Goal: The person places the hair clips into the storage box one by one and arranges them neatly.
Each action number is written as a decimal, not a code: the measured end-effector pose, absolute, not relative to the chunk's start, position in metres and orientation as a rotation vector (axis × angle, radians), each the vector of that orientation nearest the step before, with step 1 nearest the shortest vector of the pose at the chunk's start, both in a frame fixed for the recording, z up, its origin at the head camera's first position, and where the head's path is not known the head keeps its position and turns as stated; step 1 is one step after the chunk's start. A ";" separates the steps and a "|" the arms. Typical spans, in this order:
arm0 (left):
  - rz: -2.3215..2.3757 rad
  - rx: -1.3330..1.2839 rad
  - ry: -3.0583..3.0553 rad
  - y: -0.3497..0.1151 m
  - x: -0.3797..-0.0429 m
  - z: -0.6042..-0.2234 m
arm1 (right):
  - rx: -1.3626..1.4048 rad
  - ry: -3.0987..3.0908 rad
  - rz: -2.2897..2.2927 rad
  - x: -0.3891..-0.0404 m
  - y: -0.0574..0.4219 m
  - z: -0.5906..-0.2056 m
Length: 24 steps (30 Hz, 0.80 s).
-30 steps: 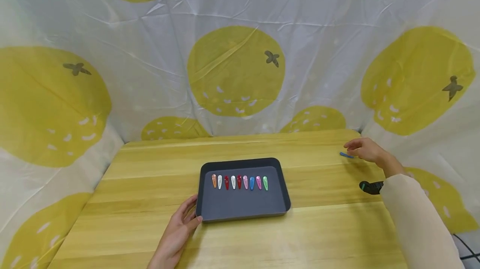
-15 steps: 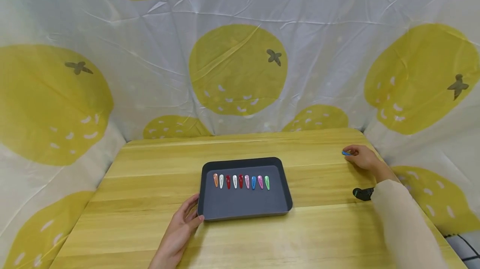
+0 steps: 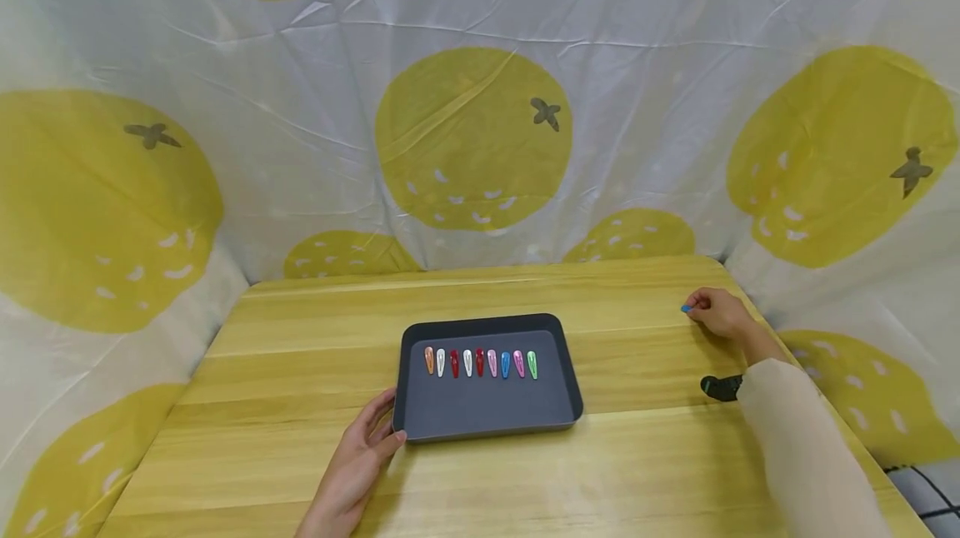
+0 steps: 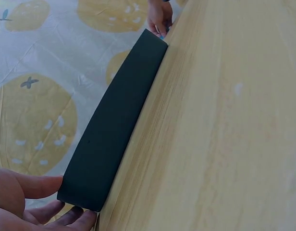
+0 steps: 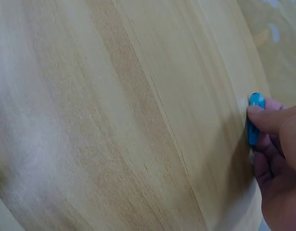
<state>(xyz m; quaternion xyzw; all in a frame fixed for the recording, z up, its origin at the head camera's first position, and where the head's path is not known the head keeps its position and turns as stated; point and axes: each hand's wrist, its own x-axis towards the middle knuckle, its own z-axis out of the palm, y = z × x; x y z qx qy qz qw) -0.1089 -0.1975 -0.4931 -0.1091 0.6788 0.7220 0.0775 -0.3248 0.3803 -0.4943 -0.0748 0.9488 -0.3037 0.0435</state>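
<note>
Toward the far right of the table, my right hand (image 3: 723,315) pinches a blue hair clip (image 5: 253,136) between thumb and fingers. In the right wrist view the clip stands lengthwise, close above the wood. A dark grey tray (image 3: 487,406) lies mid-table. Across its back half runs a row of several snap hair clips, from an orange clip (image 3: 429,361) at the left to a green clip (image 3: 532,365) at the right. My left hand (image 3: 351,465) grips the tray's near left corner, thumb at the front and fingers along the side.
The wooden table (image 3: 300,371) reaches back to a white curtain (image 3: 315,130) printed with yellow fruit. Below my right forearm, near the sleeve, a black object (image 3: 720,388) with a green mark shows. Dark cables (image 3: 937,492) lie beyond the table's right edge.
The blue hair clip lay on the table under my right hand; now that hand pinches it. The right forearm has shifted slightly left. The left hand and the tray have stayed put.
</note>
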 end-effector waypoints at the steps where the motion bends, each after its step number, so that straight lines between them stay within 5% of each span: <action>1: 2.165 -0.323 2.033 -0.198 -0.109 -0.493 | -0.233 2.897 -0.929 -0.325 0.380 -0.494; 24: 2.161 -0.320 2.037 -0.200 -0.108 -0.494 | -0.284 2.696 -1.107 -0.326 0.379 -0.461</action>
